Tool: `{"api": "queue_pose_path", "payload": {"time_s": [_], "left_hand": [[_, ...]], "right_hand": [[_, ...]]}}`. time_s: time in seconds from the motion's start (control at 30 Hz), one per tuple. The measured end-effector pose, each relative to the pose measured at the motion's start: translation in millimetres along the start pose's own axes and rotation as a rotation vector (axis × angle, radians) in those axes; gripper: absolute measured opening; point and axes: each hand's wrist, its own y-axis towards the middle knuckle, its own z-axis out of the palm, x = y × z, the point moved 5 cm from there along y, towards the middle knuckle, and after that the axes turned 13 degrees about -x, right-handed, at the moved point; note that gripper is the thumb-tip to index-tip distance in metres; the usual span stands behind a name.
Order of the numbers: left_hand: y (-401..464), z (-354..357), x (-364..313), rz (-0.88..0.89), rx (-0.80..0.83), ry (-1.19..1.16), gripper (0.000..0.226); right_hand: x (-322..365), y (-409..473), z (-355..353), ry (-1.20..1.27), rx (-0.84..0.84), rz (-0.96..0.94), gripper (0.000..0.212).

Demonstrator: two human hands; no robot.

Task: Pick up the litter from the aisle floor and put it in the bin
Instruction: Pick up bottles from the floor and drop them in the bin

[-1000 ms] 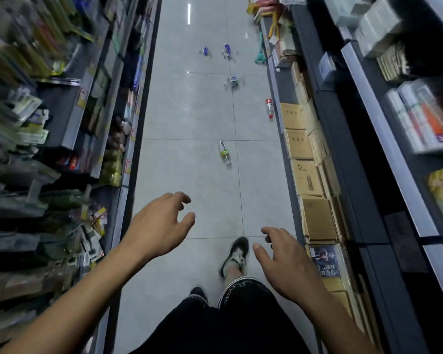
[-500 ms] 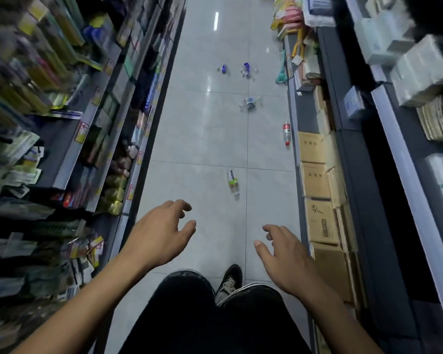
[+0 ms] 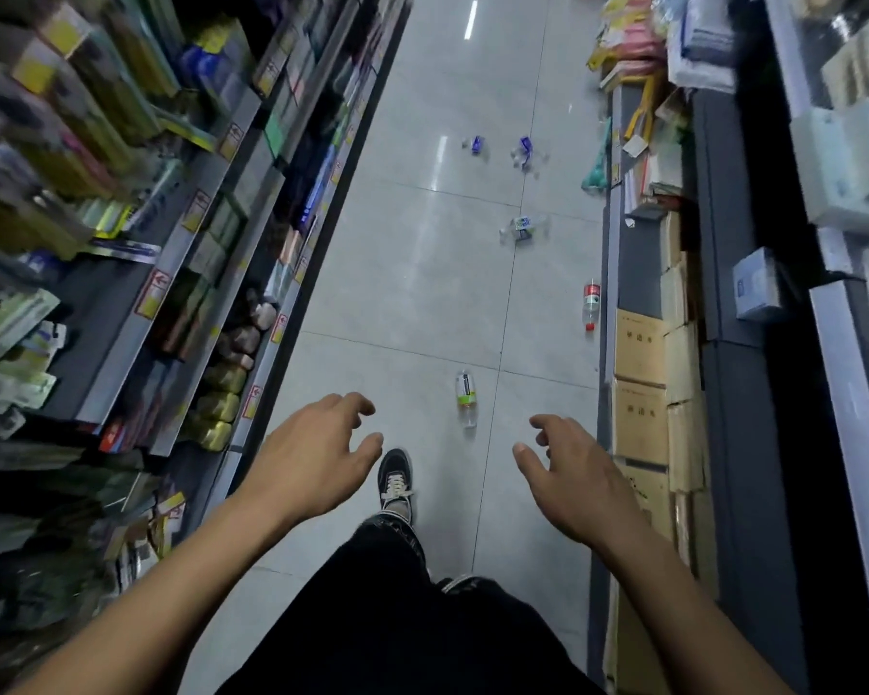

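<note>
Litter lies along the grey tiled aisle floor. Nearest is a clear bottle with a green label (image 3: 465, 397), lying just ahead between my hands. A red-labelled bottle (image 3: 591, 304) rests by the right shelf base. Farther on lie a crumpled blue-labelled bottle (image 3: 523, 228) and two small blue pieces of litter (image 3: 476, 144) (image 3: 524, 152). My left hand (image 3: 317, 459) and my right hand (image 3: 573, 474) hover above the floor, fingers spread, holding nothing. No bin is in view.
Stocked shelves (image 3: 181, 233) line the left side. Cardboard boxes (image 3: 643, 388) and stacked goods stand along the right shelf base. My dark shoe (image 3: 395, 481) is stepping forward on the floor between my hands. A green bag (image 3: 598, 173) hangs at the right shelf.
I have walked forward down the aisle, so the bottles appear closer. My left foot has stepped ahead. Both hands stay open in front of me.
</note>
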Motion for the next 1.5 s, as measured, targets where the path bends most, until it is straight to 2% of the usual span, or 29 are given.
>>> {"api": "queue_pose_path", "payload": {"time_s": [0.33,0.57,0.77,1.0,1.2,1.5], "left_hand": [[154,-1,-39,0.117,0.060,-0.008,0.042],[226,22,-99,0.151,0.112,0.000,0.043],[282,55,-162,0.101,0.101,0.041,0.043],[326,103,-224,-0.047,0.115,0.011,0.040],[354,158,-223,-0.185,0.115,-0.034,0.038],[388,238,-162,-0.346,0.163,-0.123,0.039]], "right_hand": [[-7,84,-15,-0.026,0.007,0.147,0.053],[-52,140,-36,0.043,0.029,0.230,0.051],[-113,217,-62,0.098,0.074,0.176,0.053],[-177,298,-92,0.056,0.163,0.101,0.055],[-205,346,-67,0.008,0.244,0.073,0.053],[-213,384,-1,-0.096,0.348,0.051,0.051]]}}
